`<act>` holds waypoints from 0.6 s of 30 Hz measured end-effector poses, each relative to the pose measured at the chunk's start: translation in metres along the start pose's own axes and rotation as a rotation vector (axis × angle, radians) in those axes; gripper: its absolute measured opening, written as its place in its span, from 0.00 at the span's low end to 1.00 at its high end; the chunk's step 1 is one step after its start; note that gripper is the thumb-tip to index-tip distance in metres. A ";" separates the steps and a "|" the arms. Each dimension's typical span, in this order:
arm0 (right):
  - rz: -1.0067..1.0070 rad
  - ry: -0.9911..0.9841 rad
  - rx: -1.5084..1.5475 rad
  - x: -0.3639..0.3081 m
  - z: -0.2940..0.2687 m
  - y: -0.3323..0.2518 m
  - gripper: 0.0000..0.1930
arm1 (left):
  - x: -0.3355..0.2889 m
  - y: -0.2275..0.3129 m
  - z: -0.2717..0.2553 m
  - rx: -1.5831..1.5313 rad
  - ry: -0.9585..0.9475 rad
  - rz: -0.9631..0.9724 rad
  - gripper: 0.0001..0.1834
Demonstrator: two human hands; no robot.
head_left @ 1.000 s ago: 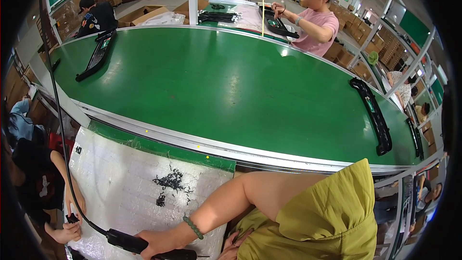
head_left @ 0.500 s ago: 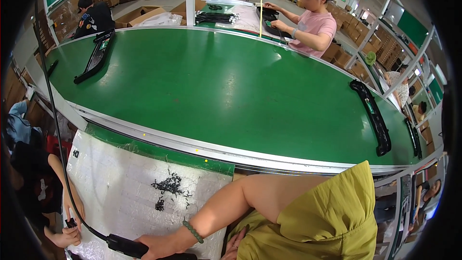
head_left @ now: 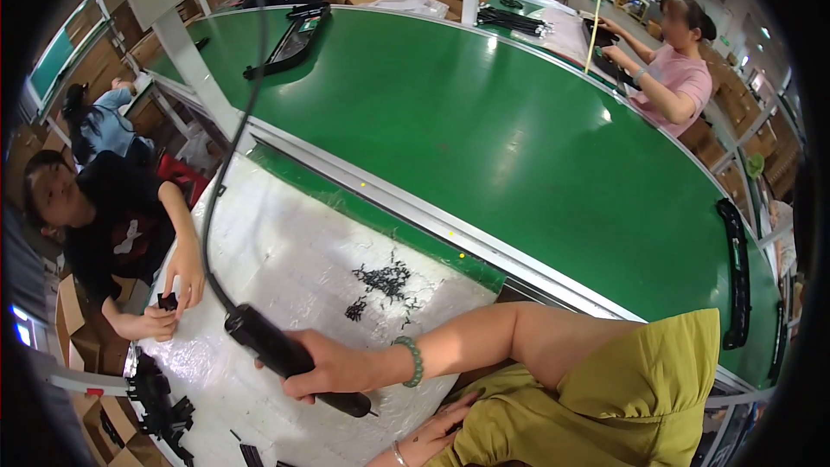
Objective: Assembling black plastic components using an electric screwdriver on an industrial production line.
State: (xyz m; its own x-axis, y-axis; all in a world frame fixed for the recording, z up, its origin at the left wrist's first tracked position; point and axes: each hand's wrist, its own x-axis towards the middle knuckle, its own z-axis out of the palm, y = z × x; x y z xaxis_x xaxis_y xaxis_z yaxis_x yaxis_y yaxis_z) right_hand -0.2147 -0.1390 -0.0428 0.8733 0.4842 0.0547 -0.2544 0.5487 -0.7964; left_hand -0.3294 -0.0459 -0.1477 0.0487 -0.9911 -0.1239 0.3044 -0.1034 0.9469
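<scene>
The black power tool (head_left: 264,342) is gripped around its barrel by the right hand (head_left: 337,369). The fingers are wrapped tight about it, and a green bead bracelet (head_left: 413,361) is worn on the wrist behind them. The tool's tip is pointed down and away from the fingers, just above the white padded sheet (head_left: 285,242). Its cable (head_left: 212,207) is led up and away from the far end. The left hand (head_left: 424,445) is seen low, beneath the right forearm, partly cut off by the lower edge. Whether its fingers are closed on anything cannot be told.

No workpiece is seen under the tip, so the work is judged to be between pieces. The tool is taken up but is not applied to anything. A scatter of small black fasteners (head_left: 380,281) is left on the sheet, just beyond the knuckles. A cluster of black plastic parts (head_left: 160,398) is laid well past the tool's far end, at the sheet's corner.

Beyond the fasteners, the sheet is bordered by a metal rail and a wide green conveyor belt (head_left: 519,138). Long black mouldings (head_left: 735,277) are carried on the belt. A co-worker's hands (head_left: 169,311) are closed on a small black piece to the far side of the tool. Another person in a pink top (head_left: 674,78) is seated across the belt. Cardboard boxes and pallets are stacked around the hall.
</scene>
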 end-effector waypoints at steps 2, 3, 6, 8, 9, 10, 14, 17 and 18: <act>-0.125 -0.024 0.007 -0.007 0.003 -0.009 0.21 | 0.000 0.001 0.003 -0.071 0.065 0.006 0.30; -0.162 -0.039 -0.001 -0.011 0.002 -0.012 0.22 | 0.003 -0.006 0.003 -0.059 0.034 0.054 0.30; -0.129 -0.119 -0.018 -0.018 0.000 -0.012 0.23 | 0.004 -0.006 0.004 -0.085 0.031 0.072 0.29; -0.236 -0.028 -0.365 -0.017 0.001 -0.002 0.23 | 0.007 0.000 0.004 0.048 0.007 0.023 0.28; -0.160 -0.044 -0.378 -0.017 0.002 0.002 0.22 | 0.006 0.000 0.005 0.046 0.029 0.033 0.28; -0.150 -0.062 -0.380 -0.019 0.004 0.003 0.22 | 0.005 0.000 0.006 0.065 0.025 0.046 0.28; -0.202 -0.048 -0.388 -0.019 0.004 0.002 0.23 | 0.006 0.000 0.005 0.042 0.015 0.037 0.28; -0.146 -0.041 -0.328 -0.017 0.000 0.001 0.23 | 0.007 0.007 0.009 -0.037 0.029 0.021 0.27; -0.106 -0.042 -0.284 -0.016 -0.001 0.000 0.23 | 0.007 0.011 0.011 -0.043 0.033 0.022 0.27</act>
State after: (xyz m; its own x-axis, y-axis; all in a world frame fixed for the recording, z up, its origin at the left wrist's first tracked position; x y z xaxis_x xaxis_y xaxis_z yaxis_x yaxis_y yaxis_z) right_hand -0.2281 -0.1472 -0.0440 0.8691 0.4658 0.1664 -0.0313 0.3876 -0.9213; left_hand -0.3359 -0.0549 -0.1353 0.0872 -0.9897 -0.1136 0.3430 -0.0772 0.9361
